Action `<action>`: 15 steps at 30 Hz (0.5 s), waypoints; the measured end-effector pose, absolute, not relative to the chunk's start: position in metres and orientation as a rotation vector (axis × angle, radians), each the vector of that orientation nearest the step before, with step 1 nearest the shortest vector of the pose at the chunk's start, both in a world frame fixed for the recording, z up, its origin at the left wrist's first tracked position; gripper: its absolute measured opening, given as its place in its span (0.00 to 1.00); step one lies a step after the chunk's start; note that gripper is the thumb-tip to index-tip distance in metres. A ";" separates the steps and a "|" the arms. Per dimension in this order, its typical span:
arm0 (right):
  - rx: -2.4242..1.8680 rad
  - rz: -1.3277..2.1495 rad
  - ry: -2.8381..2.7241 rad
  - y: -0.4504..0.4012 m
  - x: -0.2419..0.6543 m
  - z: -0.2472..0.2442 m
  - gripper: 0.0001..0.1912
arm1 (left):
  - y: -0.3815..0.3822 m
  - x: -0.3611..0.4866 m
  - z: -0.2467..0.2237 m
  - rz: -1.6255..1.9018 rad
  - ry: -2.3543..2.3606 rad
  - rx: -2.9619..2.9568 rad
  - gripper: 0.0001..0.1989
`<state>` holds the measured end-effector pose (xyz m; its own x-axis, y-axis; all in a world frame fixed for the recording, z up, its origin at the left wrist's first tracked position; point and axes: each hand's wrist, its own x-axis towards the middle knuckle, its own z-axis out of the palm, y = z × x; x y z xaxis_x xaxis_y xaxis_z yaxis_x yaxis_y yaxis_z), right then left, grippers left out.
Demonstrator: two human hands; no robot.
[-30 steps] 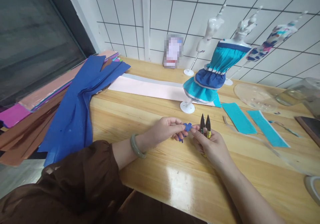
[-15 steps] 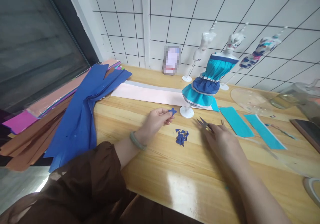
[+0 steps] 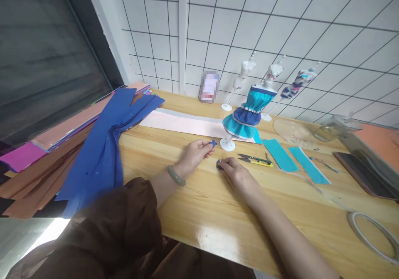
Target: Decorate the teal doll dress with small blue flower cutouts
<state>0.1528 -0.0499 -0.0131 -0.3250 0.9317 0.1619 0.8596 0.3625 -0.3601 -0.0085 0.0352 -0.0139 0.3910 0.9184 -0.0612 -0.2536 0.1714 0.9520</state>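
Observation:
My left hand [image 3: 198, 153] pinches a small blue flower-shaped cutout [image 3: 213, 143] between thumb and fingertips. Just to the right and nearer me, my right hand [image 3: 238, 173] rests on the table with its fingers drawn together on the blue scraps [image 3: 219, 164]. Most of those scraps are hidden under the fingers. Yellow-handled thread snips [image 3: 255, 160] lie beyond the right hand. Behind both hands stands a mini dress form [image 3: 227, 144] on a white round base, wearing a ruffled dress [image 3: 249, 112] in turquoise and dark blue.
Blue crepe paper [image 3: 106, 133] and brown strips [image 3: 59, 162] are piled at the left. A pale pink strip [image 3: 183, 124] runs behind the hands. Turquoise pieces [image 3: 280, 155], a tape roll [image 3: 370, 235] and a dark tablet-like slab [image 3: 364, 175] lie rightward. A phone [image 3: 209, 87] leans on the wall.
My right hand has put down the thread snips and moved left onto the blue scraps. My left hand still holds the flower cutout. The view has shifted slightly.

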 end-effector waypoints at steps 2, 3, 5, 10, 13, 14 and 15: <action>-1.611 0.380 -2.198 -0.046 0.157 -0.016 0.15 | 0.036 -0.007 -0.013 0.966 0.780 1.093 0.13; -1.619 0.423 -2.145 -0.045 0.158 -0.016 0.14 | 0.036 -0.006 -0.013 0.969 0.786 1.103 0.13; -1.618 0.483 -2.055 -0.046 0.160 -0.014 0.14 | 0.035 -0.006 -0.011 0.967 0.793 1.123 0.12; -1.614 0.513 -1.898 -0.050 0.167 -0.012 0.14 | 0.033 -0.007 -0.009 0.931 0.783 1.180 0.11; -1.638 0.547 -1.750 -0.052 0.177 -0.018 0.19 | 0.033 -0.007 -0.010 0.924 0.800 1.206 0.10; -1.641 0.558 -1.710 -0.052 0.181 -0.020 0.20 | 0.033 -0.007 -0.010 0.924 0.805 1.211 0.09; -1.643 0.564 -1.682 -0.051 0.184 -0.022 0.21 | 0.033 -0.007 -0.010 0.923 0.808 1.217 0.09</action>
